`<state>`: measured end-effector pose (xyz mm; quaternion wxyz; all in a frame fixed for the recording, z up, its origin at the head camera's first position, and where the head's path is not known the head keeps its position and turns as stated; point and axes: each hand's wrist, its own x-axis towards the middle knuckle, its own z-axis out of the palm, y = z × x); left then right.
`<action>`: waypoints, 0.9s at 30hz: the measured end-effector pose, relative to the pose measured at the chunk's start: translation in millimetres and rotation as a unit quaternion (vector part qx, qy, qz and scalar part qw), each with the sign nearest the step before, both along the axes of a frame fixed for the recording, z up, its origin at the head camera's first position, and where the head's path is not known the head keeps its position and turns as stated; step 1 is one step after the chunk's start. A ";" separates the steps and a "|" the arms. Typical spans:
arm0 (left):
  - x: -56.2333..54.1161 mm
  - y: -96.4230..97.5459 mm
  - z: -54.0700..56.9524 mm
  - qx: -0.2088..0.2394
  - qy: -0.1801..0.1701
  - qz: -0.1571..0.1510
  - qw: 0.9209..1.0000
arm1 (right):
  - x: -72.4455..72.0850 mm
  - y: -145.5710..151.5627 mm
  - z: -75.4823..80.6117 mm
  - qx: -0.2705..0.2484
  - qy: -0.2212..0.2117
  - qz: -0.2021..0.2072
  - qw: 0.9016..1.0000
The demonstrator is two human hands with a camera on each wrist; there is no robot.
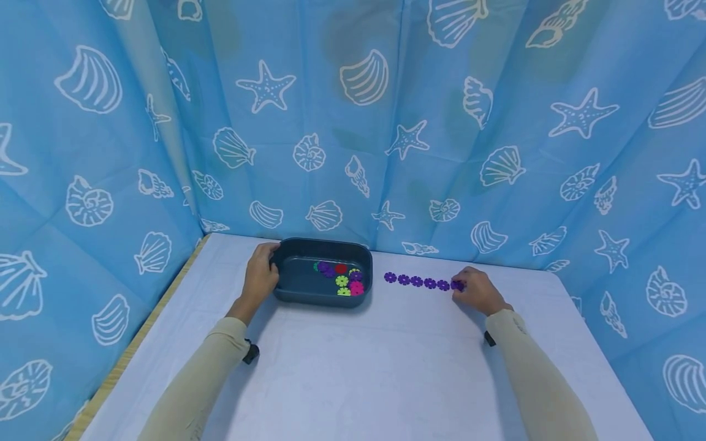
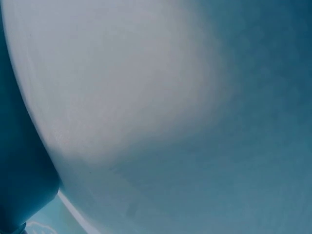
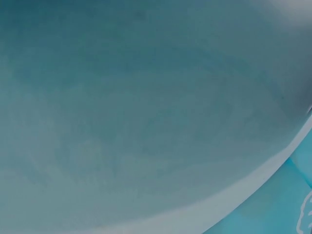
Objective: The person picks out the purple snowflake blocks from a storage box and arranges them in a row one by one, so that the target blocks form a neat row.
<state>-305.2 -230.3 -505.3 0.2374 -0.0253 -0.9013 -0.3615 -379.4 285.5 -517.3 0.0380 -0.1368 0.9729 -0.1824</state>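
"Where's the left hand (image 1: 260, 275)?"

"At the nine o'clock end of the dark tray (image 1: 320, 298), its grip closed on the rim."

"And the right hand (image 1: 477, 291)?"

"Well off toward three o'clock from the tray, its grip pinching a purple disc (image 1: 456, 285) at the tabletop (image 1: 358, 367)."

"Anything near that one?"

"Five matching discs (image 1: 417, 282), flower-edged, in a close row running from the fingertips toward nine o'clock and stopping near the tray."

"What does the tray hold?"

"More discs, mostly toward its three o'clock end: a red one (image 1: 341, 269), a pink one (image 1: 357, 288), yellow-green ones (image 1: 342, 281), some purple ones (image 1: 328, 270)."

"And behind?"

"At twelve o'clock, a blue curtain (image 1: 342, 128) with white shells and starfish. Both wrist views are too blurred to show either grip."
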 end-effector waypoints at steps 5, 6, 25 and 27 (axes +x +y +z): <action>-0.3 0.6 0.9 -0.002 0.002 -0.001 1.000 | -2.1 0.9 -1.1 0.005 -0.005 0.006 1.000; -0.4 0.5 1.2 -0.003 0.002 -0.001 1.000 | -2.5 1.0 -1.1 0.004 -0.006 0.006 1.000; 0.4 -0.3 0.5 0.000 0.001 -0.001 1.000 | -9.4 -80.5 56.9 -0.065 0.090 0.065 0.992; 0.3 -0.1 0.8 -0.001 0.002 -0.001 1.000 | -8.8 -102.7 62.1 -0.082 0.097 0.084 0.988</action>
